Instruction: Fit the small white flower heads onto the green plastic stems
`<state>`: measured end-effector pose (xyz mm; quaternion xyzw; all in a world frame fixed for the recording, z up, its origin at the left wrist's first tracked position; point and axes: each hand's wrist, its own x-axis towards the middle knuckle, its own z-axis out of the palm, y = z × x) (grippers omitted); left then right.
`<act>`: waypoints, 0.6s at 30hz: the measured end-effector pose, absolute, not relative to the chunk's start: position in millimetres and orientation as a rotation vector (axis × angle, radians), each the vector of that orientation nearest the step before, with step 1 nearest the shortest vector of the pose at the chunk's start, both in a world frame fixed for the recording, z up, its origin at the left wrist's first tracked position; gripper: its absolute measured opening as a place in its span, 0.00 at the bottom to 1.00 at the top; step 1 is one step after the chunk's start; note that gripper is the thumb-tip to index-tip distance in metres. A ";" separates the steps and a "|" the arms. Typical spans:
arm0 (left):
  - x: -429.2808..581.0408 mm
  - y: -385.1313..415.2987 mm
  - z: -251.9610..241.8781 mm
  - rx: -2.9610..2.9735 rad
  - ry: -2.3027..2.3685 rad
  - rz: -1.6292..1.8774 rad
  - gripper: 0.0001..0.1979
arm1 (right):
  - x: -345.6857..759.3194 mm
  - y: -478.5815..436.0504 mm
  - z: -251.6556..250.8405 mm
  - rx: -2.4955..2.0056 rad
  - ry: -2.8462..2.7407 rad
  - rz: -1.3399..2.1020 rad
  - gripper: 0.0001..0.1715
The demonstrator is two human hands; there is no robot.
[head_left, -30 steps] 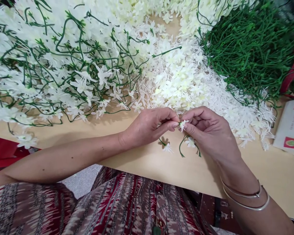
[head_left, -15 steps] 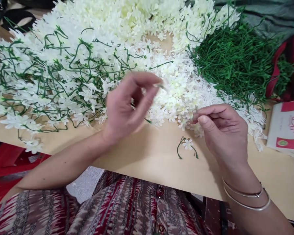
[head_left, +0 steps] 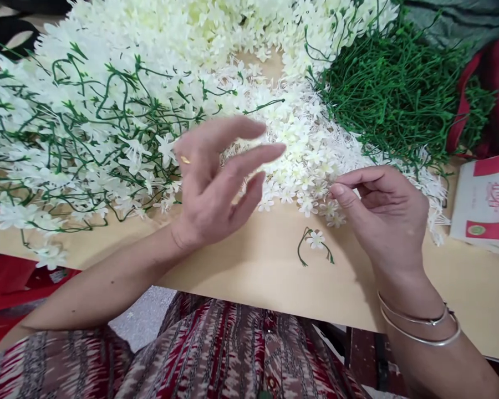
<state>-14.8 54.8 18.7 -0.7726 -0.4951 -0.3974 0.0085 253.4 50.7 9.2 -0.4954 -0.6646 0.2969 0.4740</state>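
My left hand (head_left: 224,183) hovers over the near edge of the white flower pile, fingers spread and apart, with nothing visible in them. A ring shows on one finger. Thumb and forefinger of my right hand (head_left: 382,205) are pinched together beside small loose white artificial flowers (head_left: 303,166); whatever is between the tips is too small to make out. On the table below lies one white flower (head_left: 316,239) with curved green plastic stems (head_left: 301,249). To the left spreads a heap of white flowers fitted on green stems (head_left: 120,122).
A mound of bare green stems (head_left: 395,100) lies at the back right, beside a red bag (head_left: 494,88). More white blossoms (head_left: 199,27) cover the far side. A white and red paper packet (head_left: 486,199) rests at right. Below the table (head_left: 249,266) at left is a red crate (head_left: 20,282).
My left fingers have parted from a pinch on a small blurred piece, which no longer shows. My right hand keeps its pinch, with its fingertips slightly higher. The view has shifted slightly.
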 end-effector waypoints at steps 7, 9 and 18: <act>15.9 34.1 -3.8 -2.517 -1.199 -1.086 0.05 | 258.4 53.2 3.9 -1.235 -1.787 0.534 0.03; 15.7 36.1 -7.3 -2.553 -1.190 -1.066 0.05 | 257.2 52.1 6.9 -1.255 -1.832 0.497 0.04; 21.4 46.6 -22.5 -2.586 -1.202 -0.836 0.12 | 253.6 53.2 10.3 -1.264 -1.874 0.566 0.04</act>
